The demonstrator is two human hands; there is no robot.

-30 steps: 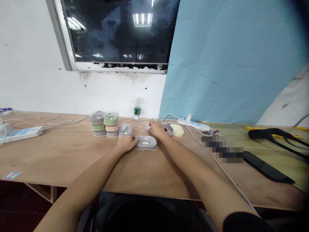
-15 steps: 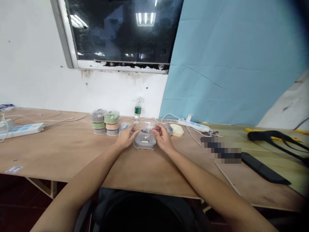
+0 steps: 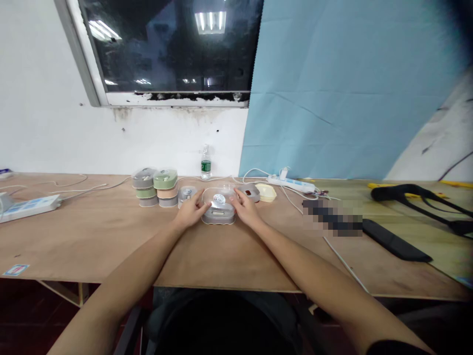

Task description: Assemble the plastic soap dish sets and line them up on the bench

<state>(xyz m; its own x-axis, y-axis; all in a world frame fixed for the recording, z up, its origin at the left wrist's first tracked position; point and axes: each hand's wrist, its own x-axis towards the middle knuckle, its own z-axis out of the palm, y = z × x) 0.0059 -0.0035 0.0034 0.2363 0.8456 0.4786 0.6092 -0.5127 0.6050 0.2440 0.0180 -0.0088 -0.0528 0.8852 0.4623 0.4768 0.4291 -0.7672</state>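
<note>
In front of me on the table stands a grey box (image 3: 219,219) with a wavy lower edge. Over it sits a clear plastic lid (image 3: 218,190) bearing a round label, and its front reaches down close to the box's rim. My left hand (image 3: 192,209) grips the lid's left side between thumb and fingers. From the right side my right hand (image 3: 247,205) holds the same lid, fingertips at its edge. Whether the lid touches the box all around cannot be made out.
To the left are two stacks of lidded grey, green and peach boxes (image 3: 165,190). Behind my hands stand another clear-topped box (image 3: 185,195), a grey container (image 3: 249,192), a cream tray (image 3: 266,193) and a water bottle (image 3: 206,165). Power strips (image 3: 291,184) and cables lie farther out.
The clear lid has come down and forward over the grey box, both hands moving with it. The camera view has turned slightly right.
</note>
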